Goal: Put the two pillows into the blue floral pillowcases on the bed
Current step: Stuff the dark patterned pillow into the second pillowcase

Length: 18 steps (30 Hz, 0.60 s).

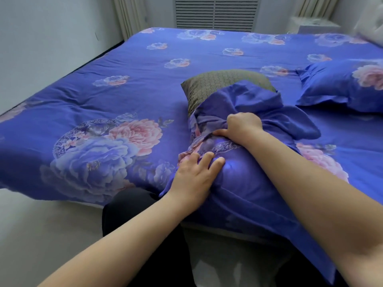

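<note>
Right hand [242,125] clutching pillowcase [248,179]

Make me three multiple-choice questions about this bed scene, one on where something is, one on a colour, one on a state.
1. Where does the finished pillow lie?
A. On the floor
B. On the bed, far right
C. Under the left hand

2. What colour is the bare end of the pillow sticking out of the pillowcase?
A. Olive-grey
B. White
C. Red

3. How far is that pillow in?
A. Fully covered
C. Not in at all
B. Partly in, far end out

Answers:
1 B: it rests on the bedding at the right edge of the view.
2 A: the exposed end is a dull olive-grey weave.
3 B: the right hand grips bunched case cloth, the left hand rests on the covered part, and one end shows bare.
</note>
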Tool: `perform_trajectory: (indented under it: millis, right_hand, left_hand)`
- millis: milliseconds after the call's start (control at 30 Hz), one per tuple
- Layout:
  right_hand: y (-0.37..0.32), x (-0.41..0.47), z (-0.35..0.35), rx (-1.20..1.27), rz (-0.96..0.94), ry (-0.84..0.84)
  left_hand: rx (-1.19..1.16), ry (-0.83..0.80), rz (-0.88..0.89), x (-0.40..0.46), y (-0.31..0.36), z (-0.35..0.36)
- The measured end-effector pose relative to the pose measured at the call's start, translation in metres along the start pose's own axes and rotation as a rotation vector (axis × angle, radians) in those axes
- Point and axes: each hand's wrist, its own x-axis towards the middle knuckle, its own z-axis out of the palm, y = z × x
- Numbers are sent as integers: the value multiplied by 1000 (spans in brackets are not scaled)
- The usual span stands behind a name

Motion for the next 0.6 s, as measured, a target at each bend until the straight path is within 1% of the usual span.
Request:
perform_trajectory:
  millis: [133,233,300,367,400,433,467,533,567,600]
  right_hand:
    - [-1,-4,-5,6,2,-76]
    - [-3,0,-30,45,61,-150]
    - [-6,2,-54,80,63,-191]
    - [-16,2,-72,137,36,-165]
    - [-24,1,-75,166,15,-109]
    - [-31,2,-72,199,15,-49]
    - [-38,4,-65,249,17,14]
    - [-47,8,-38,338,39,57]
    - [-48,11,-22,369,57,53]
    - [-49,11,-10,396,76,62]
  left_hand:
    - [-95,79,47,9,-18,-3]
    - [-160,198,45,13,-46,-12]
    - [-244,297,-24,20,-78,-24]
    - [-368,353,-137,34,-125,-30]
    - [-393,332,-220,43,-151,-33]
    - [-399,250,-319,51,-175,-34]
    - [-379,126,-428,57,-195,-35]
    - [-342,-180,-606,62,-211,-29]
    - [-374,-299,-630,63,-205,-25]
    - [-409,-356,-622,62,-192,-21]
